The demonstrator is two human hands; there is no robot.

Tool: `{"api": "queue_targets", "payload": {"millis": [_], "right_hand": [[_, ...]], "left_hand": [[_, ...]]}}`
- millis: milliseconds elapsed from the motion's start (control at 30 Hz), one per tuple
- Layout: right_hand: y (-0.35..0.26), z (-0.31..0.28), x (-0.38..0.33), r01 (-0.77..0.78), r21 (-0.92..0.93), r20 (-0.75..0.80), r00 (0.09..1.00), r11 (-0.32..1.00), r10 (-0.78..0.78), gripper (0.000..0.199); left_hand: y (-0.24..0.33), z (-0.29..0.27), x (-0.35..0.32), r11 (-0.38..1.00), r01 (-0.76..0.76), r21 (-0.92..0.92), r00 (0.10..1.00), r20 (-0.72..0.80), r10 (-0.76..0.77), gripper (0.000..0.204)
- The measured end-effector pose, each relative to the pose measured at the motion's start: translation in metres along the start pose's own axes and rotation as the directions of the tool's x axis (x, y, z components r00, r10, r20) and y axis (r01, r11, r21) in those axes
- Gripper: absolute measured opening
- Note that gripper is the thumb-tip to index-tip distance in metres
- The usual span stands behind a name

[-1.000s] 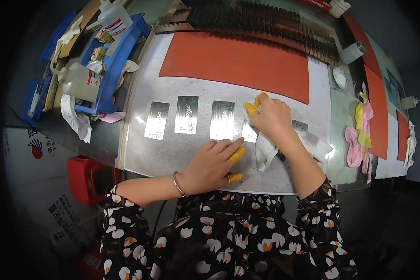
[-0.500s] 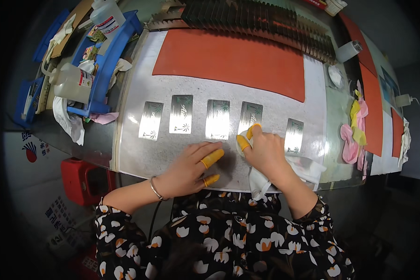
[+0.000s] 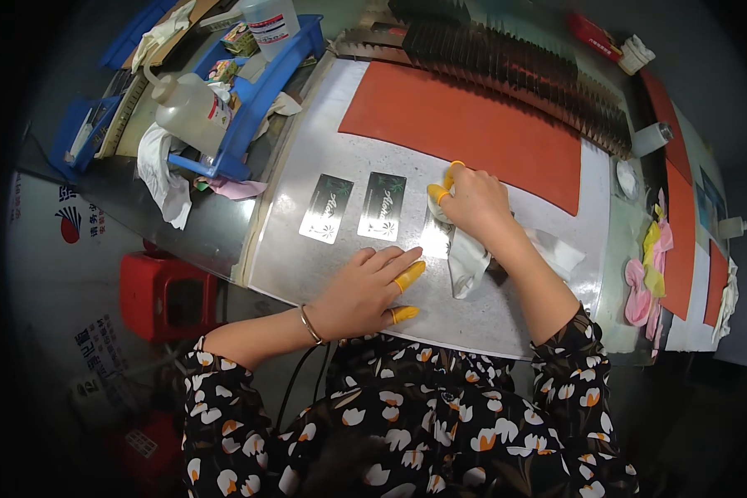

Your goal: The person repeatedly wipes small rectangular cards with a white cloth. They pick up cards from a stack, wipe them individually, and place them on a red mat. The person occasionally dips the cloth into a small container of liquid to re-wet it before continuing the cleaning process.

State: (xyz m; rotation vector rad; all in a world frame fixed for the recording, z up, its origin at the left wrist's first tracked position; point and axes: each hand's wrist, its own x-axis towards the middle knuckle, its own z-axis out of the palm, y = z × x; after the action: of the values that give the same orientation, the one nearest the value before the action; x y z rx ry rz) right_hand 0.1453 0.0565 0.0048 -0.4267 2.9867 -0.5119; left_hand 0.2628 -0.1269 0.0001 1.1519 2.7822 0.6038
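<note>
Dim room, light glinting on the tabletop [image 3: 214,236]
Over on the left stands a red stool [image 3: 144,290], near a pale printed surface [image 3: 40,274].

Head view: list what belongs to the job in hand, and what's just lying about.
In the job, it seems:
right hand, holding white cloth over a card
left hand, close by that card
finger cots
two other cards

Apparently just lying about:
red stool
blue rack
squeeze bottle
red box
</note>
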Motion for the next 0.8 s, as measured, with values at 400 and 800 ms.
{"api": "queue_targets", "payload": {"millis": [400,800], "right_hand": [[-0.029,0.013,-0.069,-0.018,0.009,0.097,0.995,1.000,0.018,0.030],[-0.060,-0.006,-0.004,0.205,0.012,0.064,0.977,0.979,-0.206,0.027]], "left_hand": [[-0.015,-0.001,-0.023,0.960,-0.037,-0.276,0.998,-0.061,0.021,0.052],[-0.036,-0.012,-0.047,0.993,0.117,-0.017,0.977,-0.175,-0.118,0.053]]}}
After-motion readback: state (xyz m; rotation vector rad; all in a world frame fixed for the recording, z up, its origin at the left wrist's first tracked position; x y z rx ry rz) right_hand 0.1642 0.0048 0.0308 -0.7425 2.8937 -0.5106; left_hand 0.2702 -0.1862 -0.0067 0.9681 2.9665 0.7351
